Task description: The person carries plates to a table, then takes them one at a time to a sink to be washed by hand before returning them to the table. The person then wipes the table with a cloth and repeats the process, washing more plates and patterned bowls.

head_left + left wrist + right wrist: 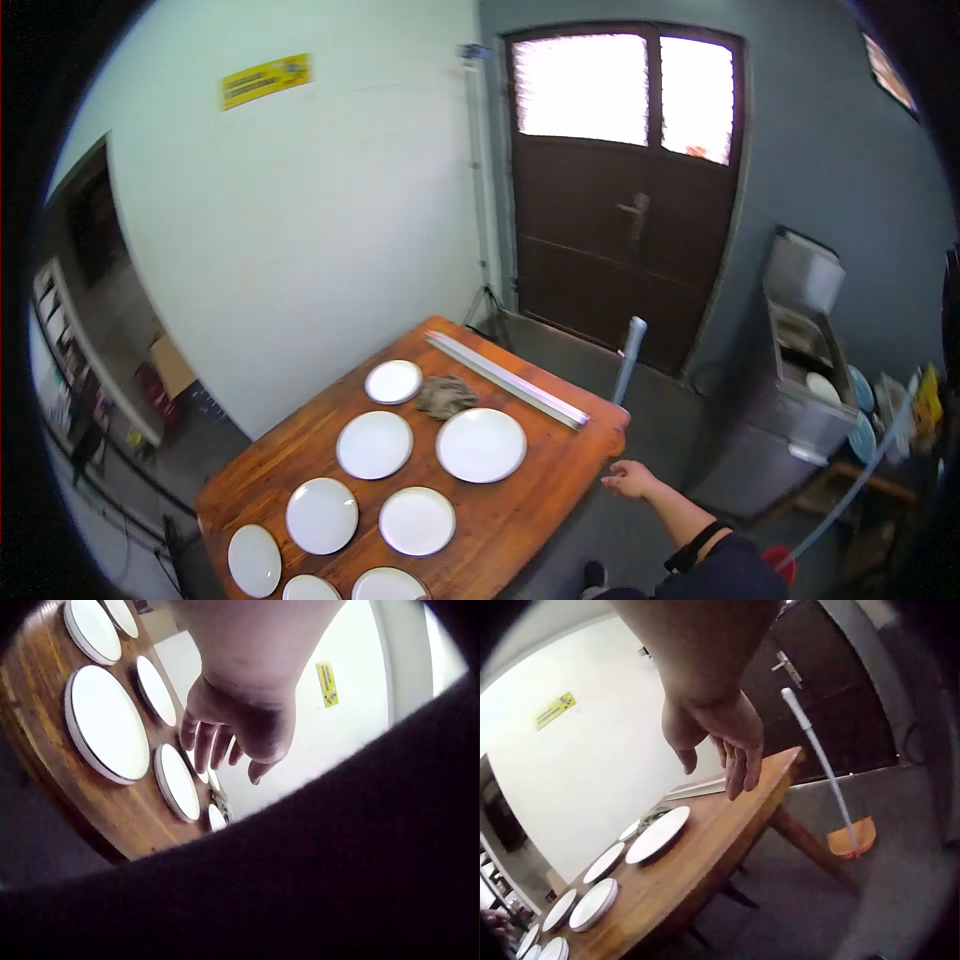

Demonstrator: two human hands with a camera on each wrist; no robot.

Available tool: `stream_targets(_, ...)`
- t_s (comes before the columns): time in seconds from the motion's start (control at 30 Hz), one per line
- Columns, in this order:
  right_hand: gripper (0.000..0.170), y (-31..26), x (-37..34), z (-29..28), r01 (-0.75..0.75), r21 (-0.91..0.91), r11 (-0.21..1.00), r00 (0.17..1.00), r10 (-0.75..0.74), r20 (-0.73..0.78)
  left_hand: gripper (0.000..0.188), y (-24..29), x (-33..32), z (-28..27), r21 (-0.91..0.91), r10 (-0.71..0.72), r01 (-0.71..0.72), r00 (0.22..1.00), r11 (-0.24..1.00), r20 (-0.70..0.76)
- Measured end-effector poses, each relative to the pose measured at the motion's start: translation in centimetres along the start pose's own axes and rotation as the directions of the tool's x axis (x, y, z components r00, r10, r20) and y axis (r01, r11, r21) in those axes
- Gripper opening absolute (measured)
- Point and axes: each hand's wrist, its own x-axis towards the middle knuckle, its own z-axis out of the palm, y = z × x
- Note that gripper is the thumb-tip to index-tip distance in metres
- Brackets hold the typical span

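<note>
White plates lie spread over a wooden table; a large one is beside a crumpled grey-brown cloth. The right hand hangs past the table's right edge, fingers loosely bent and holding nothing; the right wrist view shows this hand with its fingers pointing down. In the left wrist view the left hand has its fingers loosely extended, with plates behind it and nothing in its grasp. At the head view's bottom edge, only a bit of what may be a fingertip shows by a plate.
A long pale strip lies along the table's far edge. Beyond the corner stands a long-handled orange dustpan. A metal cabinet with its lid raised is at the right, near a hose. A tripod stands by the door.
</note>
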Motion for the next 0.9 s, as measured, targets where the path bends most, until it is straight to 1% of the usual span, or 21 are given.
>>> stream_targets(0.1,0.058,8.8,-2.1,-2.2,-0.021,-0.282,0.959,1.000,0.025,0.010,0.035,2.8,0.2,2.8,0.159,0.060,-0.086,0.985,0.984,0.161)
stream_targets(0.13,0.061,10.0,-4.6,-3.2,-0.151,-0.219,0.964,0.988,0.153,-0.009,0.036,3.8,0.6,3.9,0.148,-0.038,-0.002,0.964,0.989,0.265)
stream_targets(0.23,0.063,19.7,-8.5,-5.7,-0.189,-0.337,0.922,0.978,0.207,0.017,0.038,7.8,1.0,8.7,0.193,-0.112,0.027,0.889,0.981,0.444)
stream_targets(0.27,0.065,22.9,-10.1,-6.6,-0.221,-0.357,0.907,0.972,0.233,-0.011,0.039,7.9,1.1,11.0,0.222,-0.060,-0.056,0.873,0.973,0.484)
stream_targets(0.37,0.061,32.7,-16.0,-9.4,-0.376,-0.244,0.894,0.927,0.358,-0.116,0.040,4.9,2.5,19.1,0.156,-0.010,-0.129,0.740,0.979,0.673)
stream_targets(0.4,0.060,35.3,-18.6,-10.3,-0.445,-0.188,0.875,0.892,0.416,-0.175,0.041,7.2,2.3,21.4,0.244,-0.039,-0.202,0.689,0.949,0.724)
stream_targets(0.47,0.057,39.9,-23.3,-12.6,-0.551,-0.076,0.831,0.811,0.513,-0.281,0.035,5.7,3.1,26.5,0.296,-0.001,-0.386,0.607,0.874,0.795)
stream_targets(0.5,0.052,42.2,-25.6,-13.4,-0.596,-0.052,0.801,0.762,0.543,-0.354,0.033,5.7,3.4,28.8,0.310,0.019,-0.476,0.568,0.823,0.823)
stream_targets(0.53,0.056,43.5,-27.8,-14.5,-0.664,0.091,0.742,0.691,0.656,-0.304,0.051,9.4,3.6,31.6,0.577,-0.291,-0.398,0.581,0.713,0.760)
stream_targets(0.57,0.056,44.3,-30.2,-14.4,-0.665,0.087,0.742,0.607,0.604,-0.517,0.050,11.9,3.1,33.7,0.508,-0.228,-0.434,0.549,0.744,0.804)
stream_targets(0.6,0.053,47.1,-32.0,-14.0,-0.650,0.282,0.706,0.543,0.691,-0.477,0.049,13.9,2.4,35.5,0.437,-0.166,-0.460,0.518,0.773,0.839)
stream_targets(0.63,0.049,49.3,-32.9,-13.7,-0.611,0.465,0.641,0.484,0.767,-0.422,0.049,15.6,2.0,37.2,0.363,-0.101,-0.481,0.488,0.798,0.867)
stream_targets(0.67,0.045,49.5,-33.7,-13.8,-0.580,0.573,0.579,0.442,0.814,-0.376,0.051,17.6,1.6,39.0,0.336,-0.083,-0.502,0.461,0.797,0.884)
stream_targets(0.73,0.037,48.3,-34.7,-15.0,-0.489,0.757,0.433,0.371,0.889,-0.269,0.055,20.8,1.0,42.3,0.281,-0.045,-0.537,0.410,0.795,0.911)
stream_targets(0.83,0.037,49.5,-33.7,-16.1,-0.328,0.811,0.484,0.413,0.846,-0.338,0.054,21.7,1.3,47.1,0.166,0.030,-0.559,0.324,0.812,0.946)
stream_targets(0.87,0.036,49.7,-33.1,-16.7,-0.309,0.811,0.497,0.405,0.840,-0.361,0.053,22.3,1.7,48.7,0.130,0.058,-0.621,0.273,0.773,0.960)
stream_targets(0.9,0.035,48.4,-32.1,-18.2,-0.288,0.809,0.512,0.394,0.834,-0.386,0.053,23.4,2.1,50.0,0.109,0.081,-0.630,0.265,0.769,0.961)
